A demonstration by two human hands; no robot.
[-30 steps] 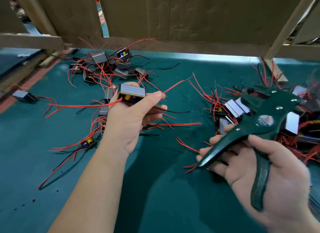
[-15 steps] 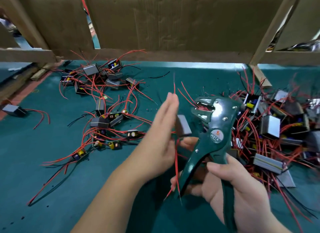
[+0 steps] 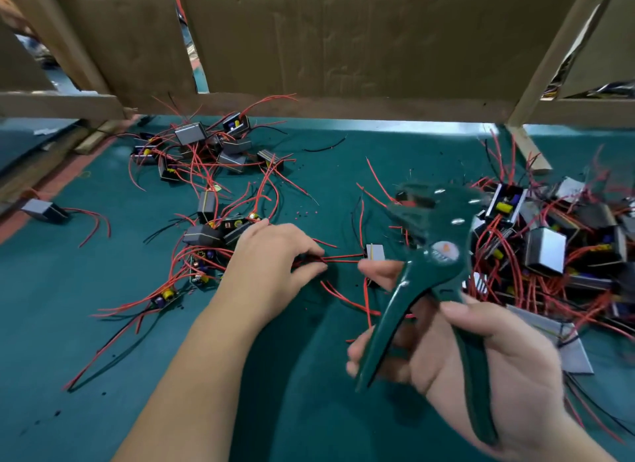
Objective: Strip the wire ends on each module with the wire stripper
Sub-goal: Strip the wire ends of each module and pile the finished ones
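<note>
My right hand (image 3: pixel 481 365) grips the handles of the dark green wire stripper (image 3: pixel 436 255), whose blurred jaws point up and away. A small grey module (image 3: pixel 375 252) sits just left of the stripper, seemingly held at my right fingertips. Its red wires (image 3: pixel 340 258) run left to my left hand (image 3: pixel 271 255), which pinches them between thumb and fingers low over the green mat. The wire ends are hidden inside that hand.
A pile of modules with red and black wires (image 3: pixel 549 248) lies at the right. Another loose group (image 3: pixel 213 172) spreads at the back left, with a lone module (image 3: pixel 44 210) at the far left. A cardboard wall and wooden frame (image 3: pixel 343 107) close the back.
My left hand has dropped from an upright, straight-fingered pose to pinching the red wires near the mat. The stripper has swung right and upward, and the module now hangs by its left side.
</note>
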